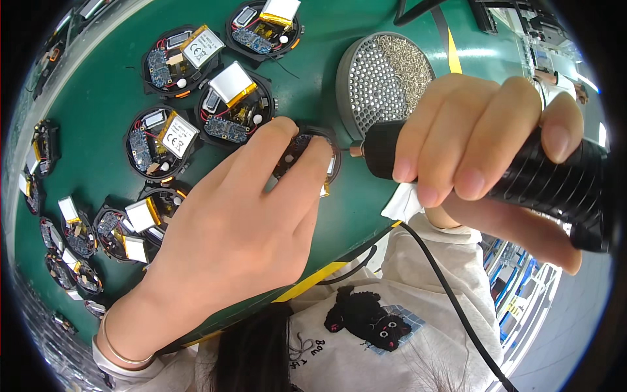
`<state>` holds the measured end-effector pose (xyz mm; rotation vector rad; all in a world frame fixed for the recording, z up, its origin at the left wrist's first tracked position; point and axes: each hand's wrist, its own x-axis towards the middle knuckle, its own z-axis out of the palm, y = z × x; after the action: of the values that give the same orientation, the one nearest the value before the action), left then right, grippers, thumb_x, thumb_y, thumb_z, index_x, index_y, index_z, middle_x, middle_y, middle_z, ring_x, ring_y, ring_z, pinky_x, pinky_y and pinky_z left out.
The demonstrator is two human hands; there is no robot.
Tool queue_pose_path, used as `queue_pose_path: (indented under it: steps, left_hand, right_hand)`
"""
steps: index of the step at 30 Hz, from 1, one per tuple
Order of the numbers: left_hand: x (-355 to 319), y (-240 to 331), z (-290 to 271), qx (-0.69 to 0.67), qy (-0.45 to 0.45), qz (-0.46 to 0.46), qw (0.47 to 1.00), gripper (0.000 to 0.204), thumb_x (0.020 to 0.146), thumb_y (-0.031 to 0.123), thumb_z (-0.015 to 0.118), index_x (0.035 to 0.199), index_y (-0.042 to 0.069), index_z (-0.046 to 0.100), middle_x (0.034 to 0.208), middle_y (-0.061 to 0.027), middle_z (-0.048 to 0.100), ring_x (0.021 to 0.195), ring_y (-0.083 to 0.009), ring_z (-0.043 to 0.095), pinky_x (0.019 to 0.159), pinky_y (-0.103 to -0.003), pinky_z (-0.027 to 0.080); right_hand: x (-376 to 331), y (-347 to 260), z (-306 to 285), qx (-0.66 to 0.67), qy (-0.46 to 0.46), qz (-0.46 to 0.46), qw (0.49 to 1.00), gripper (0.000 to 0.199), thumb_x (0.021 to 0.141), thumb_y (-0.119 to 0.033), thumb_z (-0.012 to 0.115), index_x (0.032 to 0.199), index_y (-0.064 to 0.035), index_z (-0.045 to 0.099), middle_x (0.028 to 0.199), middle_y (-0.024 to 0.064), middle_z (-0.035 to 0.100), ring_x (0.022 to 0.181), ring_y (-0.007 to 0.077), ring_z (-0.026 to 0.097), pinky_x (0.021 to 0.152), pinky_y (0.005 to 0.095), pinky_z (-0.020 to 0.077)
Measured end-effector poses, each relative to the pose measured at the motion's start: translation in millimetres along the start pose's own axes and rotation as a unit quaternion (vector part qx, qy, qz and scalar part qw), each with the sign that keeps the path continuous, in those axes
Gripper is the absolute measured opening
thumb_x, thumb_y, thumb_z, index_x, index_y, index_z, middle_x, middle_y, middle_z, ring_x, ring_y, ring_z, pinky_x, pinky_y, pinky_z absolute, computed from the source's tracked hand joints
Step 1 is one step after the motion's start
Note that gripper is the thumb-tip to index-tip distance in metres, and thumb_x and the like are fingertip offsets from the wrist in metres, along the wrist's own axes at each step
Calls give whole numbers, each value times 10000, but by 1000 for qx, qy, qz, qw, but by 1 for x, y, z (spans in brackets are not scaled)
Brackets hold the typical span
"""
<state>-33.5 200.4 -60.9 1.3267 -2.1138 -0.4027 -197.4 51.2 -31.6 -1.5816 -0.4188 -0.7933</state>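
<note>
My right hand (467, 140) is wrapped round a black electric screwdriver (382, 151). Its tip points left, close to the rim of a round black smartwatch case (287, 162) with a circuit board inside. My left hand (238, 209) reaches over that case and grips it with the fingers, hiding much of it. Whether the bit touches the case or a screw, I cannot tell. Just beyond the screwdriver stands a round grey screw dish (375, 81) with a perforated plate and a heap of tiny screws on its right side. A scrap of white material (401, 204) shows below my right hand.
Several open watch cases with boards and silver batteries, such as one watch case (139, 145), lie on the green mat (313, 75) left of and beyond my left hand. A black cable (450, 287) hangs in front of my shirt. Yellow-black tape (313, 281) marks the near edge.
</note>
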Motion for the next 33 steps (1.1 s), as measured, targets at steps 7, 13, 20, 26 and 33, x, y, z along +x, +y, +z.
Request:
queue_pose_path:
  steps: [7,13,20,26,33]
  left_hand:
    - [-2,2,-1,-23,-1,-27,999,462,571,28,710,1007,-105,632,1123,-106,575,971,-315,557,812,-367,524]
    - [3,5,-6,-79,-10,-63,995,468,561,24,709,1004,-108,633,1134,-111,574,965,-317,559,816,-369,522]
    - [2,2,-6,-69,-13,-44,997,478,546,4,711,1003,-109,627,1122,-117,583,955,-320,563,809,-364,522]
    - [2,5,-6,-72,-15,-78,994,487,567,-3,704,1030,-115,604,1098,-133,587,947,-318,565,802,-363,514]
    - [4,7,-9,-83,-47,-100,990,469,596,2,698,1037,-118,597,1110,-143,578,946,-328,565,802,-383,507]
  right_hand:
    - [0,4,-4,20,-5,7,1000,893,770,-716,583,1279,-16,364,888,92,540,553,143,577,460,276,526]
    - [3,-3,-5,-5,-19,11,1000,892,772,-714,582,1273,-11,363,891,90,540,562,144,580,467,273,529]
    - [1,-28,-17,-9,13,39,999,833,776,-693,610,1227,-12,446,906,70,544,660,160,590,575,300,523]
    - [8,-39,-31,-60,-51,82,994,890,738,-719,629,1253,-14,456,933,69,553,730,186,590,608,339,474]
    - [9,-24,-27,-65,-60,77,993,843,740,-686,656,1220,-19,473,914,75,558,697,184,594,586,333,473]
